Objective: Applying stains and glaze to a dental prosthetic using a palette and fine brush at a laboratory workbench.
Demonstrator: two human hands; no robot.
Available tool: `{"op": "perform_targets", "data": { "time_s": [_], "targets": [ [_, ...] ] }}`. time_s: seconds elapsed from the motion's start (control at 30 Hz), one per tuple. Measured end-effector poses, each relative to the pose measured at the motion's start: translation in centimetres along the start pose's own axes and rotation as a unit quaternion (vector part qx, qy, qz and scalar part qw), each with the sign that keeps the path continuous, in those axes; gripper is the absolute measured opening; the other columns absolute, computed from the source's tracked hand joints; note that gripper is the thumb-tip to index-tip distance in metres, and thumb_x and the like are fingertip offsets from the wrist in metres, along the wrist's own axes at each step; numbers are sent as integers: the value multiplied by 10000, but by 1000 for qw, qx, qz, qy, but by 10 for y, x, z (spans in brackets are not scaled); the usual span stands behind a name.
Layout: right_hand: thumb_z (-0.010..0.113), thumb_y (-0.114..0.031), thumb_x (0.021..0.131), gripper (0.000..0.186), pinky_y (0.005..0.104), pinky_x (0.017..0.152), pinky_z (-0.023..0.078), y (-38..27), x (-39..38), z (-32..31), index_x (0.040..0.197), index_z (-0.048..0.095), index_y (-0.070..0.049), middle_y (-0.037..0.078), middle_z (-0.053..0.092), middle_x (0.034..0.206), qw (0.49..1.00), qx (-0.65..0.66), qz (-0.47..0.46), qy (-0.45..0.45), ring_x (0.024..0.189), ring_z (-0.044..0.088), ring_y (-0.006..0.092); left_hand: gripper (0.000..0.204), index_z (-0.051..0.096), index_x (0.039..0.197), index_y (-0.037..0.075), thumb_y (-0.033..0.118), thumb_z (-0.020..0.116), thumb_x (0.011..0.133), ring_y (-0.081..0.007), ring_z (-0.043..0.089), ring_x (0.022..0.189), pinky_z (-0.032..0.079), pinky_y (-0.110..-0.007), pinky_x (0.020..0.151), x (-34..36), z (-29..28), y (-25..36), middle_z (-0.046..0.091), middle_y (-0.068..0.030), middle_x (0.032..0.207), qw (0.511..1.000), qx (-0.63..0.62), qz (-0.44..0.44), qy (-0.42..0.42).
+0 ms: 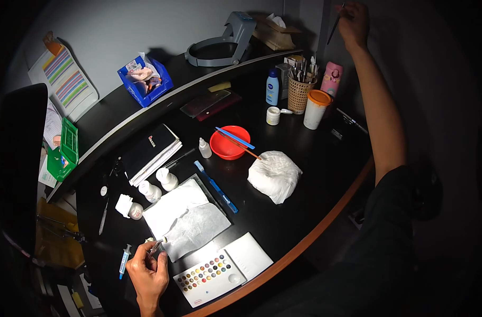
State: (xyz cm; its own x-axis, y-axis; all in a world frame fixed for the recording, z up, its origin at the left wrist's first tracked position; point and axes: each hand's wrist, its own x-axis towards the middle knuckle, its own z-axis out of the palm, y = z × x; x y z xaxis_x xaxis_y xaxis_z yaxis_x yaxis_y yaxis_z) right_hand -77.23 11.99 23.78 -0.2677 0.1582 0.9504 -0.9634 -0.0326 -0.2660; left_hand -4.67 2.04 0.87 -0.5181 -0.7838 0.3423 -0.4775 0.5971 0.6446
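Observation:
My left hand is closed at the near left, by the corner of the white sheet. It pinches small metal tweezers, and a tiny pale piece shows at their tip. My right hand is raised far up at the top right, its fingers shut on a thin dark brush that points down and left. Near my left hand lies a white palette with rows of coloured dots, its white lid folded open beside it. A blue-and-white syringe lies to the left.
Mid-table are a red bowl with sticks across it, crumpled white tissue, a blue toothbrush-like tool and small white bottles. A brush basket and orange-lidded cup stand at the back right. A shelf holds a magnifier headset.

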Motion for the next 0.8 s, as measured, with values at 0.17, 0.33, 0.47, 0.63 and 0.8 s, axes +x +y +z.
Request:
{"op": "perform_targets", "data": {
  "time_s": [0.17,0.33,0.47,0.63,0.8],
  "targets": [
    [590,25,964,393,427,949,570,-63,-23,-24,1311,450,-97,68,653,1062,968,171,158,-93,973,654,190,197,702,995,-46,-13,752,808,-68,381,457,272,-280,460,-2,-1,1,497,-8,545,1000,7,6,-2],
    [650,-159,1012,349,308,802,545,-48,-56,-39,1317,533,-35,81,788,1121,953,-93,159,-240,910,690,130,189,715,995,-36,-12,739,809,-64,397,456,275,-277,455,-2,-1,2,503,-8,542,1000,-6,13,-1],
    [741,-78,903,482,349,912,551,-32,-99,-47,1333,524,-51,90,787,1122,866,-164,255,-397,1021,730,214,196,717,1001,-34,-5,741,808,-64,399,454,274,-276,453,-1,-2,5,504,-6,541,1000,-3,13,-7],
    [801,104,710,749,432,963,555,-46,-121,-41,1377,514,-81,117,752,1142,865,-202,50,-457,1142,694,316,195,719,997,-32,4,743,808,-66,399,451,273,-279,451,-2,-5,6,507,-7,539,1000,7,5,-13],
    [691,205,746,835,434,922,576,-58,-129,-20,1474,478,-143,136,720,1116,781,-235,90,-572,1085,697,324,184,714,994,-39,-8,744,815,-51,400,468,281,-261,459,-1,-4,4,517,-2,556,1000,16,4,-18]
  ]
}}
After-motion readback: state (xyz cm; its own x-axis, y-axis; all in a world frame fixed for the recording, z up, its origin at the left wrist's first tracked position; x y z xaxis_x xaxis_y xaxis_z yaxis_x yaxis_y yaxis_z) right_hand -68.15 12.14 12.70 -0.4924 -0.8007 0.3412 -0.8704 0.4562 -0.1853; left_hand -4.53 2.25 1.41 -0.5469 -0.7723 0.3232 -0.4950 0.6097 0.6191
